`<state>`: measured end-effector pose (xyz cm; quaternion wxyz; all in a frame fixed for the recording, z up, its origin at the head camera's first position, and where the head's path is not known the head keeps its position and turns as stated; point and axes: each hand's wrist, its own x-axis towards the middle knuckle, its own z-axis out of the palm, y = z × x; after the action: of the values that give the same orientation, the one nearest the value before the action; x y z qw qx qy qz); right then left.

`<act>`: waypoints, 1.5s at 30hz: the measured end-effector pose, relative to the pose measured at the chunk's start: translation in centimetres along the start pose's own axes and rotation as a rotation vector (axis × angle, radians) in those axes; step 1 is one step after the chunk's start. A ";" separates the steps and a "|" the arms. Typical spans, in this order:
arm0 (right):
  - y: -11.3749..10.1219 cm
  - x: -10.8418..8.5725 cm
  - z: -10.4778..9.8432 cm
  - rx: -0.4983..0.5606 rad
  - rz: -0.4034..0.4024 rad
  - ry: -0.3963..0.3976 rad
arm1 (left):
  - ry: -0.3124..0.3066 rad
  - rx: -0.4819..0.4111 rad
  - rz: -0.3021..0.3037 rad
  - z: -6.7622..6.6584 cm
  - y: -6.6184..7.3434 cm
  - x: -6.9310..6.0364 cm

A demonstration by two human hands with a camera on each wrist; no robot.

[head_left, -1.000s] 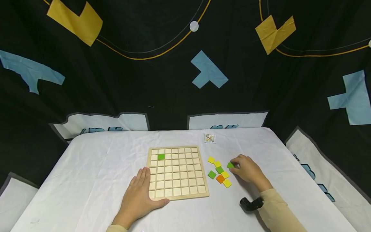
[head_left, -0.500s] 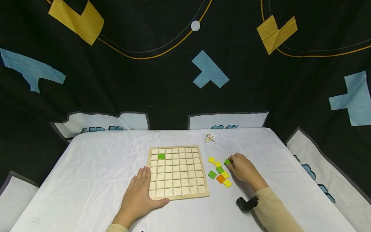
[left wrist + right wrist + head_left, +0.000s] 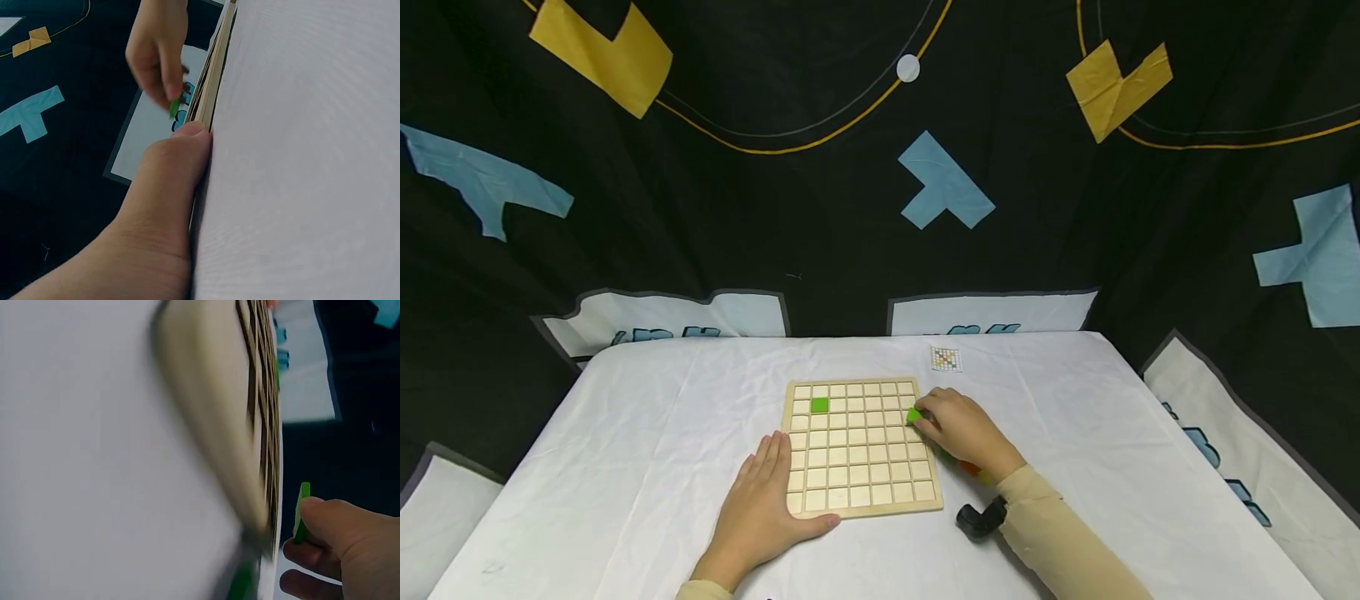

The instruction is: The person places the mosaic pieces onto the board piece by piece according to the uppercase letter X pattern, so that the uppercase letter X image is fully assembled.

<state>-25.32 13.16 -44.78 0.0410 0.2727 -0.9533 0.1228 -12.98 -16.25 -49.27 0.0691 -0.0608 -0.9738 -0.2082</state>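
A: Position of the green tile (image 3: 913, 416)?
B: Over the right part of the wooden board (image 3: 859, 457), at two o'clock from its centre in the head view. Right wrist view shows it edge-on, clear of the grooved surface.
A: Right hand (image 3: 958, 421)?
B: Thumb and fingers clamped on that tile.
A: Left hand (image 3: 754, 500)?
B: At eight o'clock. Fingers straight, close together along the board's left edge; thumb spread from them, at the near edge.
A: Anything set in the grid?
B: A second green tile (image 3: 819, 405), in a square at ten o'clock.
A: Farther out?
B: Loose tiles (image 3: 970, 468) between three and four, partly hidden by the right hand; orange shows. Black hooked piece (image 3: 981, 519) at four, beside the right cuff (image 3: 1030, 500). Small printed card (image 3: 946, 359) between one and two. White cloth (image 3: 647, 450) under everything; black curtain (image 3: 820, 225) beyond, past twelve.
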 end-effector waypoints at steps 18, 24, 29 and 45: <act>-7.4 5.1 2.3 -0.099 -0.232 -0.047 | 0.017 0.008 0.008 0.0 0.0 0.0; -8.1 5.8 2.8 -0.126 -0.244 -0.038 | 0.015 0.010 0.008 0.1 0.0 0.0; -8.2 6.1 2.9 -0.129 -0.242 -0.027 | 0.017 0.017 0.011 -0.1 0.0 0.0; -7.6 5.7 2.3 0.098 -0.154 -0.104 | 0.019 0.015 0.006 0.0 -0.1 -0.1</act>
<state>-26.20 3.43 -44.57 -0.0126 0.3527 -0.9234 0.1513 -12.94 -16.29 -49.34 0.0792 -0.0611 -0.9745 -0.2010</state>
